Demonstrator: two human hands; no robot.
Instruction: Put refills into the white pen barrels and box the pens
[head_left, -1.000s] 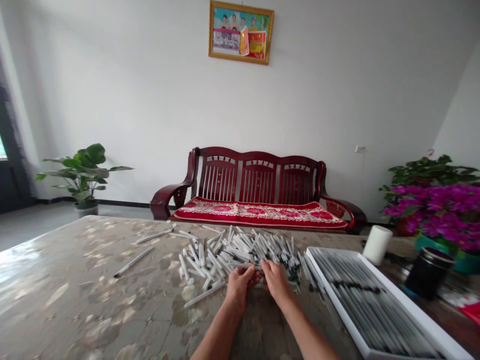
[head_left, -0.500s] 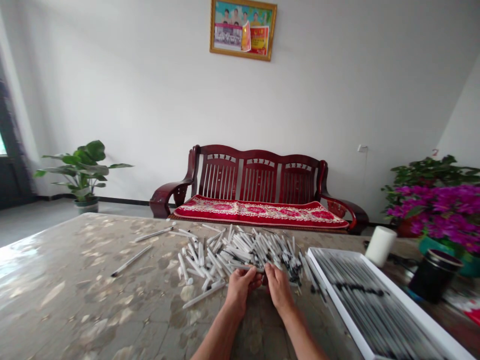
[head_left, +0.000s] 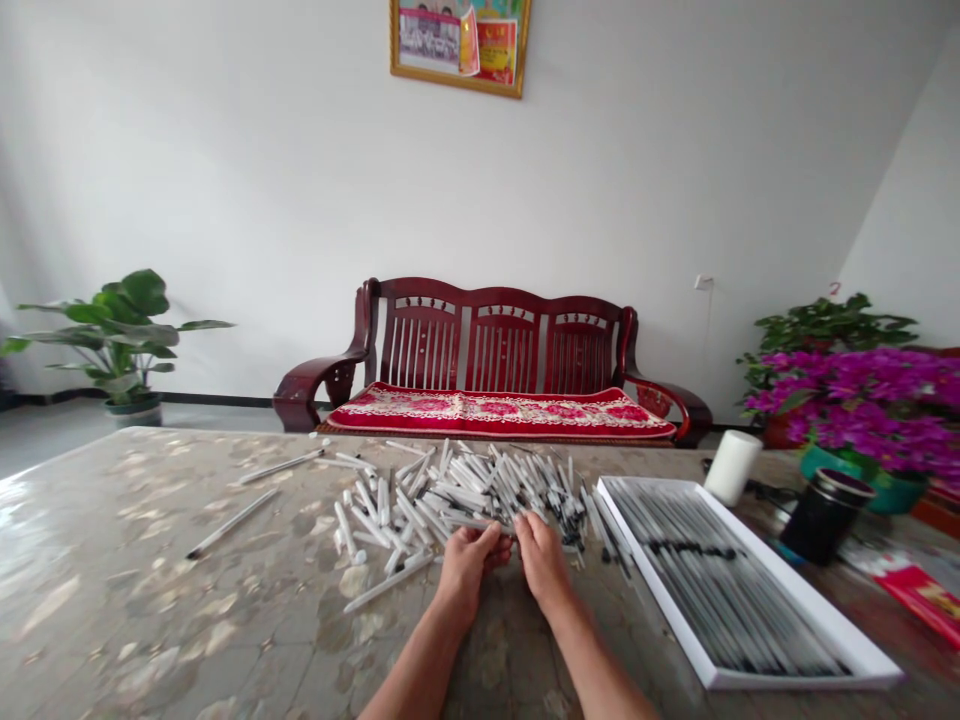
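Note:
My left hand (head_left: 469, 568) is closed, thumb against the fingers, around a slim pen whose middle is mostly hidden by the hands. Close beside it, my right hand (head_left: 541, 562) is also closed, its fingertips at the right end of the same pen. Just beyond both hands lies a loose pile of white pen parts (head_left: 412, 515), barrels and caps mixed, with dark pieces toward its right side. A white open box (head_left: 679, 640) to the right holds rows of pens (head_left: 720, 580) with black ends.
Two single pens (head_left: 232, 523) lie apart on the patterned tabletop (head_left: 187, 620) at left. Past the box stand a white cylinder (head_left: 733, 468), a black cup (head_left: 825, 515) and purple flowers (head_left: 870, 400). A red packet (head_left: 919, 600) lies at far right. A wooden bench (head_left: 499, 340) is behind the table.
The view has swung slightly right and down, so everything sits further left and more of the box shows. My hands stay together at the pile's near edge, still closed.

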